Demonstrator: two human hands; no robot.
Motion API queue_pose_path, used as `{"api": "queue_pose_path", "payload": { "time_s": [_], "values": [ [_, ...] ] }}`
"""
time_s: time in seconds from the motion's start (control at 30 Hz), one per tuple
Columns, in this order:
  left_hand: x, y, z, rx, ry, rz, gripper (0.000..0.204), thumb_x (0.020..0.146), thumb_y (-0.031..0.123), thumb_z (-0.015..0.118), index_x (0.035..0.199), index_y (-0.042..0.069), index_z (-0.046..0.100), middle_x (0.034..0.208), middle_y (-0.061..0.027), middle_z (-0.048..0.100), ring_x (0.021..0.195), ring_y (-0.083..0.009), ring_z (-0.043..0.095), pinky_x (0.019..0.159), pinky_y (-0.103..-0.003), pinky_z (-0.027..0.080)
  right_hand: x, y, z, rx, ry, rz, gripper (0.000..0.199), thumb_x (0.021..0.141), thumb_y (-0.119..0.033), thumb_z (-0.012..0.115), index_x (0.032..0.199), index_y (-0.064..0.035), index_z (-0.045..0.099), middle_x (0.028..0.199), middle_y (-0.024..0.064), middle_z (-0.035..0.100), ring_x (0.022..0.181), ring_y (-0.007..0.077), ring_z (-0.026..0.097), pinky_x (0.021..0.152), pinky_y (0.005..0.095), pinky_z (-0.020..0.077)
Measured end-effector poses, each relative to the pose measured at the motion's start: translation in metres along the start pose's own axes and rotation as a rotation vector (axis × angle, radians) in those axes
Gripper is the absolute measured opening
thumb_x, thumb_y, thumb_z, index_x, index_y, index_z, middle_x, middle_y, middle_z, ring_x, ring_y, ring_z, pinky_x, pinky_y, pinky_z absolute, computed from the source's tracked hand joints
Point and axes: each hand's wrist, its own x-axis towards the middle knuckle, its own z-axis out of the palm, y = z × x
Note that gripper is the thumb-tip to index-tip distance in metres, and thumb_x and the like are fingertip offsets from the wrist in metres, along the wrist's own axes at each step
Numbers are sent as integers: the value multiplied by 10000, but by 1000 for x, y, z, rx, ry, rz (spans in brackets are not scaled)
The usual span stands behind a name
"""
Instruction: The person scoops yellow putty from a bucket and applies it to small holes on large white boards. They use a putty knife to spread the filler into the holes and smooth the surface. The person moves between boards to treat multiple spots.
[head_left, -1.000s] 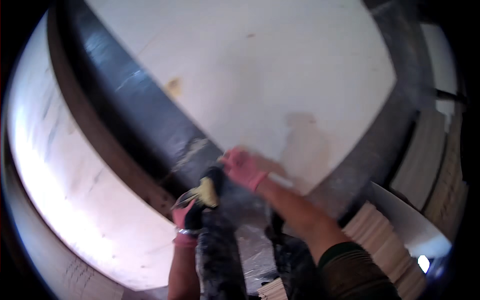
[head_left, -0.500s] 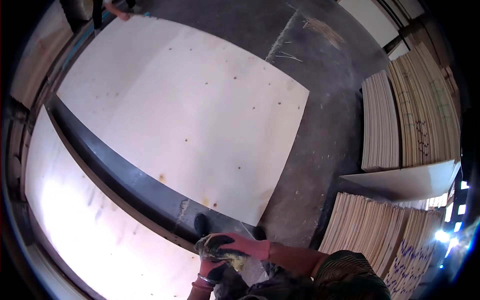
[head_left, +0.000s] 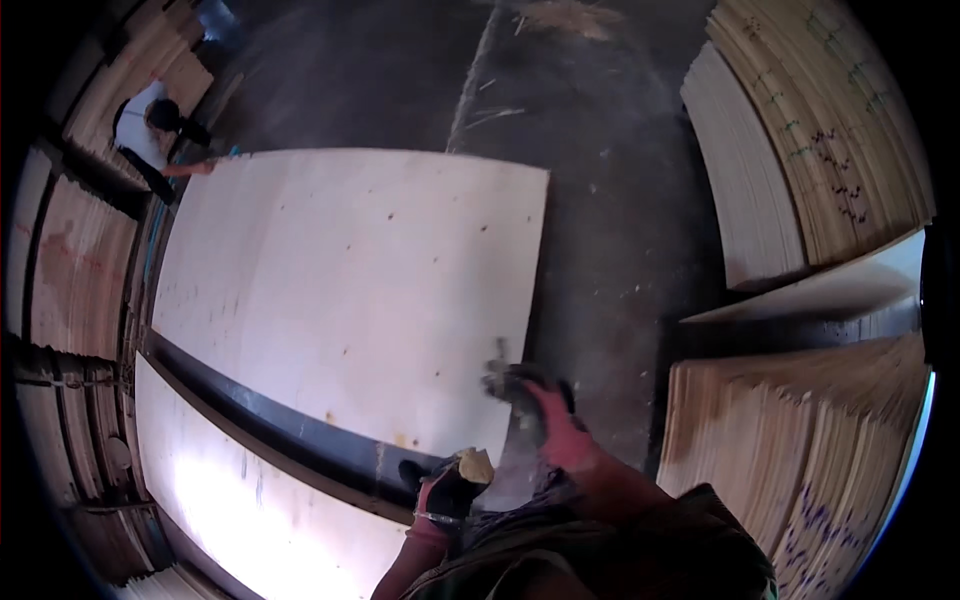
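left hand (head_left: pixel 447 492) lower middle, closed round a yellowish lump (head_left: pixel 474 465) | right hand (head_left: pixel 545 410) just right of it, grip can't tell, blurry | big plywood sheet (head_left: pixel 350 290) up-left, long axis toward the upper left; right hand nearer its corner

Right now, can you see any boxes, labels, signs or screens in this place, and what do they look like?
No boxes, signs or screens show.
Dark marks: on the edges of the pale veneer stack, upper right; too small to tell more.
Purple marks: on the edges of the tan veneer stack, lower right.
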Motion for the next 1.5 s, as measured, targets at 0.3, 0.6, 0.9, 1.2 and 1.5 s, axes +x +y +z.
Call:
{"api": "queue_pose_path", "payload": {
  "time_s": [0.3,0.6,0.9,1.2,1.5],
  "values": [
    [134,-17,221,568,-145,149,318,799,21,540,1106,-52,499,1118,-145,536,1031,-230,531,887,-333,435,-5,-106,-271,-33,685,136,252,863,-156,471,1036,9,552,950,90,601,881,168,577,803,268,438],
    [258,25,251,661,-18,402,162,780,29,579,940,2,584,933,-92,594,877,-198,562,782,-308,442,176,-90,-311,81,345,215,297,873,-146,440,1100,32,512,1051,115,567,952,191,551,840,291,424],
    [363,107,271,1061,186,832,305,856,88,487,1133,-40,494,1051,-103,576,946,-189,565,827,-269,451,398,-98,-327,187,114,423,310,876,-184,437,1097,16,521,1052,111,575,950,201,555,810,312,447],
    [418,123,236,-1389,8,791,294,793,2,480,1075,-53,417,936,-128,522,828,-209,540,722,-284,470,629,5,-238,-78,-502,757,230,863,-182,480,1000,-24,575,872,51,604,810,131,568,717,258,451],
    [610,130,184,-1037,905,1099,318,847,87,456,1139,-38,462,1117,-149,508,1020,-258,509,884,-362,423,800,201,-195,-504,-1091,941,197,841,-117,508,981,6,572,855,94,609,761,182,598,715,284,488]
  ]
}}
